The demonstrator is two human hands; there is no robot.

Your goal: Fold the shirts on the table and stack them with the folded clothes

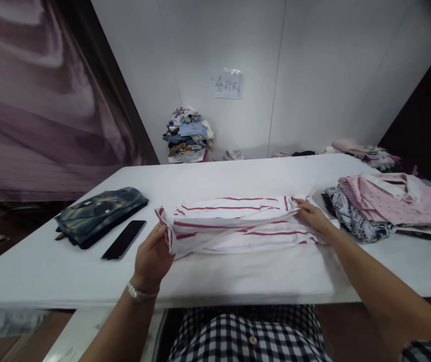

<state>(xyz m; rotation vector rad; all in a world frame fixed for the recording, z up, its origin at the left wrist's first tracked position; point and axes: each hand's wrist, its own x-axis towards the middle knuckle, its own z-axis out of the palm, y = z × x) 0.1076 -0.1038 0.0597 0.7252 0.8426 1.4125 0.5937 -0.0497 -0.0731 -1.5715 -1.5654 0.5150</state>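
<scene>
A white shirt with red stripes [230, 231] lies folded lengthwise across the middle of the table in the head view. My left hand [154, 254] grips its left end, the fingers closed on the cloth and partly hidden by it. At the other end my right hand [311, 213] pinches the shirt near its upper right edge. Between the two hands the near layer of cloth looks slightly lifted. To the left of my left hand lies a black phone [123, 240], apart from the shirt.
A folded dark patterned shirt [102, 213] lies on the white table [238, 286] at left. On the right are a pink garment [389, 201] and a black-and-white patterned garment [362, 216]. A clothes stack [188, 133] stands beyond the far edge, below a paper sign [229, 84] on the wall.
</scene>
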